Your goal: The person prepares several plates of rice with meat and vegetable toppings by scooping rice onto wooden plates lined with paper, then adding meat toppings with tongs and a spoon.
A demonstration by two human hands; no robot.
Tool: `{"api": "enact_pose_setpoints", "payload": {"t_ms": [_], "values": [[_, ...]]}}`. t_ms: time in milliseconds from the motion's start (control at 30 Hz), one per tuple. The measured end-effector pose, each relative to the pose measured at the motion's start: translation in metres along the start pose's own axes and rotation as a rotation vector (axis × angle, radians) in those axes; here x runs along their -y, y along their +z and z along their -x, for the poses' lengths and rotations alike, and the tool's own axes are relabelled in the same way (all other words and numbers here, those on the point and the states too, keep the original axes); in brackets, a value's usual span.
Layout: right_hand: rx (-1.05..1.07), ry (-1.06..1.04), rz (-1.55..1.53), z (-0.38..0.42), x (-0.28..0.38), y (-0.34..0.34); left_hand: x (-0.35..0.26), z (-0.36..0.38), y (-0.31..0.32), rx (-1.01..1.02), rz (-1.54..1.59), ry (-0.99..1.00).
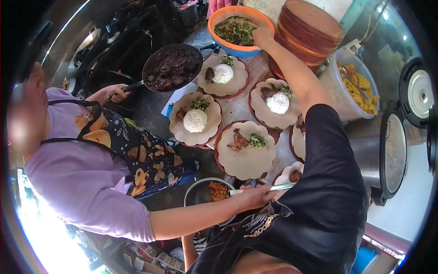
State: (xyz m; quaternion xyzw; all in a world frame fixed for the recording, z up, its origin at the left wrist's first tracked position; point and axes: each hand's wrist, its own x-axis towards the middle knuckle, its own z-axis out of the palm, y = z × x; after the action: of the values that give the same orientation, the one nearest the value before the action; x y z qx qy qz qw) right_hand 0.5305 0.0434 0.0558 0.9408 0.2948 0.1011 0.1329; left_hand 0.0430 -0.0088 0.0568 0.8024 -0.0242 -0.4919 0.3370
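My right hand [263, 37] reaches over the rim of an orange basket [261, 14], its fingers curled down into chopped greens [236, 31]. My left hand [188, 242] is low at the metal bowl [194, 194], which holds an orange-brown food; its fingers are hidden. Below the basket, scalloped plates carry white rice [223, 73], greens and dark meat. The nearest full plate [246, 162] has meat and greens but no rice. Another plate [299, 144] is partly covered by my sleeve.
A co-worker in a purple top holds a black frying pan [172, 68] of dark food in one hand. The other hand [255, 196] grips a long-handled utensil [280, 187] across my front. Stacked brown plates [310, 27], a tub of yellow food [358, 86] and a steel pot [372, 146] stand right.
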Motion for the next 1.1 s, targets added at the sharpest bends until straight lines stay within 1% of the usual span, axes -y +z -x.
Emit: {"api": "enact_pose_setpoints", "payload": {"t_ms": [67,100,133,333,400,533,633,733,833,867,967,1067,1100], "values": [[0.028,0.043,0.028,-0.011,0.003,0.012,0.000,0.001,-0.009,0.026,0.010,-0.009],[0.038,0.065,0.045,-0.014,0.005,0.015,-0.001,-0.006,-0.008,0.021,0.017,0.021],[0.078,0.057,0.062,-0.017,0.005,0.017,-0.003,-0.017,-0.005,0.011,0.025,0.059],[0.020,-0.014,-0.031,-0.024,-0.009,0.028,-0.034,-0.103,0.029,-0.058,0.145,0.342],[0.001,0.004,-0.068,-0.017,-0.013,0.019,-0.042,-0.119,0.037,-0.074,0.173,0.384],[0.017,0.094,-0.198,0.001,-0.024,-0.017,-0.046,-0.131,0.036,-0.079,0.203,0.393],[0.050,0.216,-0.321,-0.003,-0.032,-0.028,-0.043,-0.131,0.033,-0.073,0.201,0.385],[0.034,0.296,-0.458,-0.013,-0.028,-0.012,-0.040,-0.130,0.031,-0.068,0.191,0.377],[-0.046,0.311,-0.431,-0.032,-0.019,0.039,-0.038,-0.130,0.028,-0.068,0.199,0.375],[0.017,0.329,-0.461,-0.027,-0.017,0.029,-0.037,-0.129,0.027,-0.069,0.203,0.370],[0.075,0.246,-0.410,-0.017,-0.018,0.002,-0.034,-0.127,0.026,-0.065,0.216,0.371],[0.115,0.129,-0.262,-0.018,-0.016,-0.001,-0.032,-0.127,0.024,-0.059,0.226,0.378],[0.092,0.119,-0.235,-0.018,-0.015,0.000,-0.032,-0.127,0.023,-0.062,0.231,0.374]]}}
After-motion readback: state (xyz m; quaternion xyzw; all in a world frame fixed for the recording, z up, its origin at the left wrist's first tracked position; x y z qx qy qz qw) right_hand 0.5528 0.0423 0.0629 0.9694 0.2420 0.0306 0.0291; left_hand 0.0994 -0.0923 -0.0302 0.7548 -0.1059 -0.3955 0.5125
